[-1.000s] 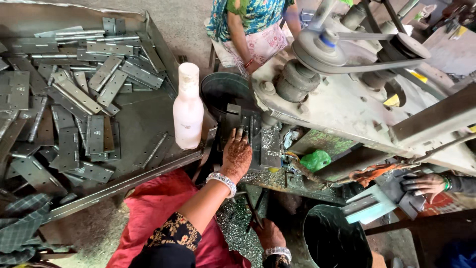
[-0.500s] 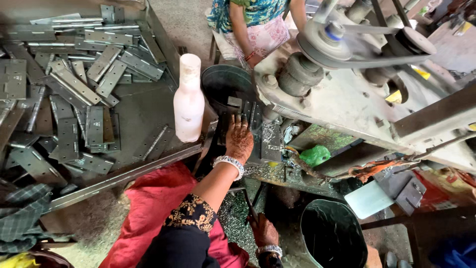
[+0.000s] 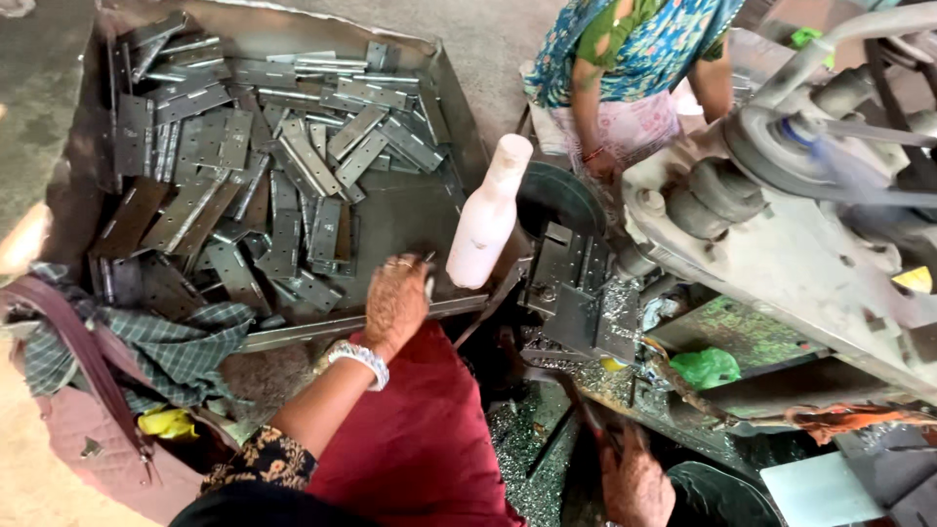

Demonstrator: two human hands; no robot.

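Note:
My left hand (image 3: pixel 395 303), with a white beaded bracelet at the wrist, reaches over the front rim of a large metal tray (image 3: pixel 459 146). Its fingers bend down onto the tray floor beside a white plastic bottle (image 3: pixel 488 215); what they touch is hidden under the hand. The tray holds several flat grey metal hinges (image 3: pixel 283 185) in a loose heap. My right hand (image 3: pixel 634 483) is low at the bottom edge, closed round a thin dark rod (image 3: pixel 589 415) below the grey press machine (image 3: pixel 781 263). Folded hinge pieces (image 3: pixel 566 283) sit at the machine's die.
Another person in a blue patterned garment (image 3: pixel 625 59) stands behind the machine, a hand near a dark round bin (image 3: pixel 561 195). A checked cloth (image 3: pixel 156 342) and a pink bag (image 3: pixel 88 439) lie at the left. Metal shavings (image 3: pixel 527 439) cover the floor. A green scrap (image 3: pixel 708 369) lies under the machine.
My left hand has left the machine's die and moved left to the tray beside the bottle. The view has swung left, showing more of the tray. My right hand stays low on the rod.

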